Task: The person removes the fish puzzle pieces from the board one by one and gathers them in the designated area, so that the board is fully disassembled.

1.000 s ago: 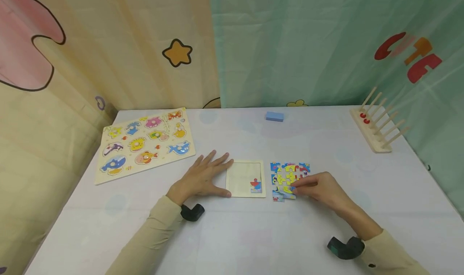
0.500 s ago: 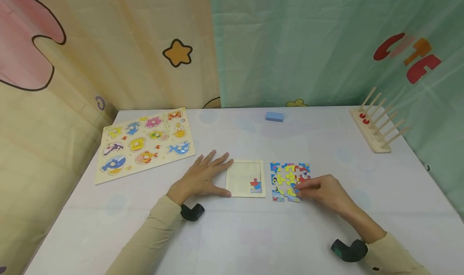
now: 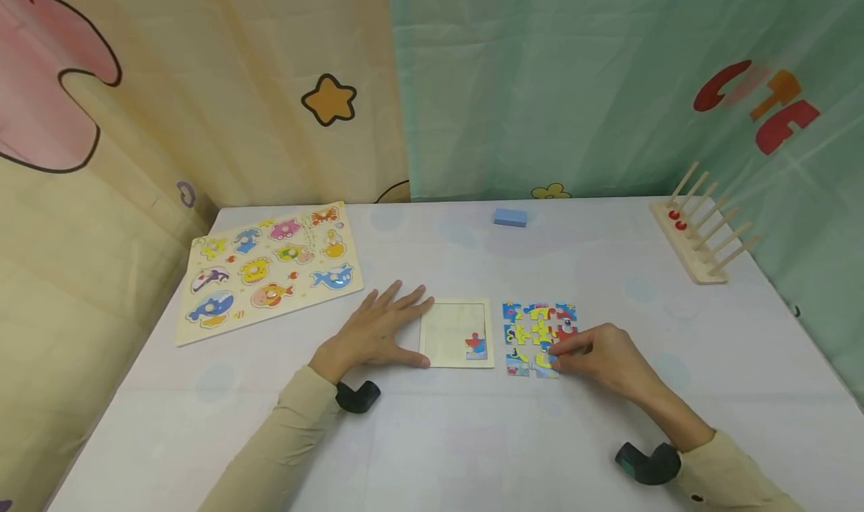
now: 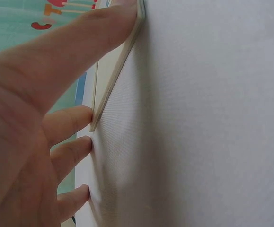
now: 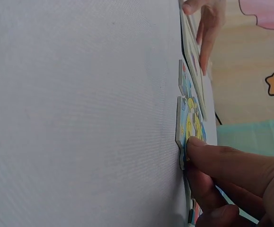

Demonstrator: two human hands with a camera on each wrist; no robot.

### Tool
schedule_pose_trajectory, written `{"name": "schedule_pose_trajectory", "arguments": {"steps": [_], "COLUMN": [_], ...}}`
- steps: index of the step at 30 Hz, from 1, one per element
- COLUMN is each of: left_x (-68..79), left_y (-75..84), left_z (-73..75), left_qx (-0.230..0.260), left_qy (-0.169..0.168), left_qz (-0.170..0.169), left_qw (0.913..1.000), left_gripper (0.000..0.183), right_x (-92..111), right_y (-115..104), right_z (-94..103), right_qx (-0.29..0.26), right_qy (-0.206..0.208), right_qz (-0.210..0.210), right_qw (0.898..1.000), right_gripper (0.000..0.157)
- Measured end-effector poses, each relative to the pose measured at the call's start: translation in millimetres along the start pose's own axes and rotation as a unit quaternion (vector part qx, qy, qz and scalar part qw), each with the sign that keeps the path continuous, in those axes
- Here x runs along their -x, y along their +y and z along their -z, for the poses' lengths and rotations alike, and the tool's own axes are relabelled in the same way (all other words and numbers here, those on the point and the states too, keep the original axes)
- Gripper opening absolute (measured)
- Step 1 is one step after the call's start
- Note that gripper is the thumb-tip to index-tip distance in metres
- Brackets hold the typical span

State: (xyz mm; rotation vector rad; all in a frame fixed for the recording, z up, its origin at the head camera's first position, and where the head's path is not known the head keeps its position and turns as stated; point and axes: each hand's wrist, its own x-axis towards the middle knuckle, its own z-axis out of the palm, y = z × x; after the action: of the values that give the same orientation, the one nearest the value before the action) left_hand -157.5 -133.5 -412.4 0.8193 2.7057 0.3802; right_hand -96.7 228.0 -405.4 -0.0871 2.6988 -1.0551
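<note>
My left hand (image 3: pixel 374 336) lies with fingers spread at the left side of a pale wooden puzzle frame (image 3: pixel 445 336). In the left wrist view its thumb rests on the frame's edge (image 4: pixel 113 78). One red and blue jigsaw piece (image 3: pixel 476 347) sits in the frame's lower right corner. Just right of the frame, several colourful jigsaw pieces (image 3: pixel 520 334) lie close together in a block. My right hand (image 3: pixel 604 358) pinches a blue and yellow jigsaw piece (image 3: pixel 544 362) at the block's lower edge, between thumb and fingers. Its right side is hidden by the fingertips.
A large wooden board with sea animal pieces (image 3: pixel 307 278) lies at the back left. A small blue block (image 3: pixel 511 217) sits near the back edge. At the back right stands a wooden peg rack (image 3: pixel 691 246) with two red beads. Curtains hang behind the table.
The pinched jigsaw piece has shifted slightly right and now lies flatter, apart from the crab corner piece it overlapped. My right hand moved a little right with it; the left hand stayed put.
</note>
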Motion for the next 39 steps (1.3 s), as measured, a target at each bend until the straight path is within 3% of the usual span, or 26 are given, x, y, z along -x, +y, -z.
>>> {"name": "schedule_pose_trajectory", "arguments": {"steps": [18, 32, 39], "left_x": [0.6, 2.0, 1.2], "left_y": [0.5, 0.8, 1.5], "left_z": [0.7, 0.5, 1.0], "left_qx": [0.005, 0.003, 0.004], "left_qy": [-0.003, 0.003, -0.002], "left_qz": [0.002, -0.007, -0.001], "left_qw": [1.0000, 1.0000, 1.0000], "left_gripper": [0.098, 0.098, 0.098], "right_x": [-3, -31, -43], "right_y": [-8, -41, -60], "right_z": [-0.1, -30.4, -46.2], "right_qx": [-0.002, -0.027, -0.037], "right_qy": [0.009, -0.007, -0.034], "right_qz": [-0.005, 0.082, 0.123], "right_qw": [1.000, 0.996, 0.991], "right_gripper": [0.015, 0.014, 0.014]}}
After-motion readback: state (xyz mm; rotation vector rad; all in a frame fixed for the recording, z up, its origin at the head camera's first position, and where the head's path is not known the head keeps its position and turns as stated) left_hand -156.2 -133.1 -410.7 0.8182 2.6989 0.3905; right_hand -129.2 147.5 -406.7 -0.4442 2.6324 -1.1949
